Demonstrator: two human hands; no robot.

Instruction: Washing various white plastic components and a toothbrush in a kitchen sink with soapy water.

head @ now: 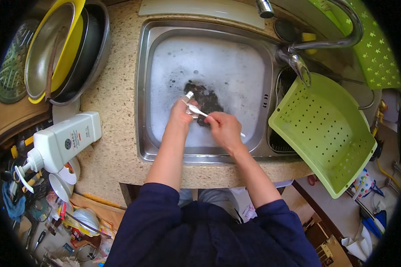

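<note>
Over a stainless steel sink [143, 100] full of soapy water, my left hand [181, 112] holds a small white object [188, 97] whose kind I cannot tell. My right hand [224, 128] is closed around the handle of a white toothbrush-like brush [200, 112], its head against the white object. The brush's tail end sticks out past the right of my hand. Below the hands, a dark patch of water shows through the foam [244, 66]. Both hands are above the water, close together.
A perforated green basket [324, 133] overlaps the sink's right side, under a chrome faucet [297, 63]. On the left are a white pump bottle [67, 142], white bowls [59, 187], and a strainer [50, 50] with basins standing on edge. A pale board [200, 10] lies behind the sink.
</note>
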